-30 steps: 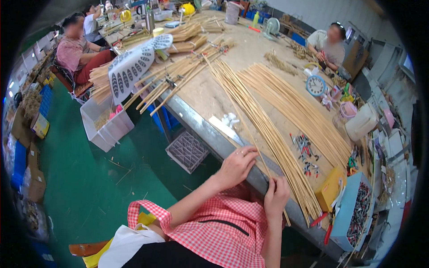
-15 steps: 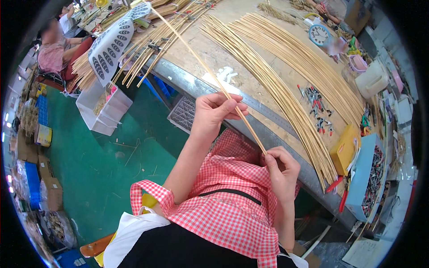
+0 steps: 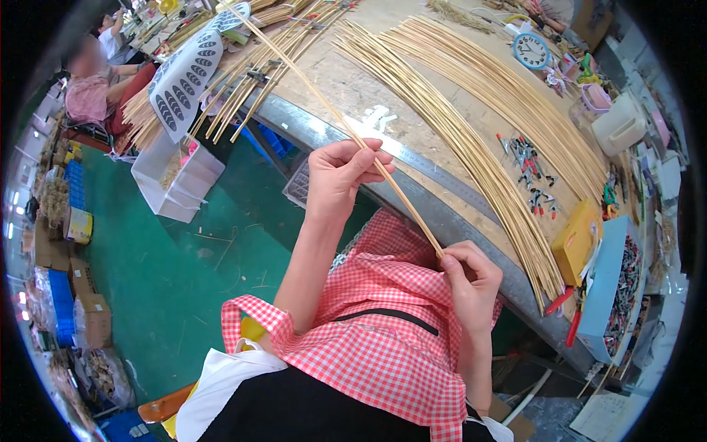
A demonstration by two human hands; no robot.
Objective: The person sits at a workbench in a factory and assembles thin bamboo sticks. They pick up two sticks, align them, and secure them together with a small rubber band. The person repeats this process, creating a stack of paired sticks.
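Observation:
A long, thin wooden strip (image 3: 315,90) slants from the far upper left down toward me, held in both hands above the table's front edge. My left hand (image 3: 345,173) pinches it partway along, thumb against fingers. At the near end of the strip, my right hand (image 3: 469,276) grips the tip between thumb and index finger. Beyond the strip, a long bundle of similar strips (image 3: 460,158) lies across the table. A second, wider spread of strips (image 3: 515,110) rests behind that bundle.
Small clamps (image 3: 526,162) are scattered right of the bundles. A yellow box (image 3: 577,241), red-handled pliers (image 3: 574,328) and a blue box of clamps (image 3: 605,276) stand at the right. Clamped strips (image 3: 258,76) overhang the table at left, above a white bin (image 3: 177,180). A co-worker (image 3: 92,92) sits far left.
My left hand has slid a little up and left along the strip. My right hand keeps its grip on the near end. The whole view has shifted slightly.

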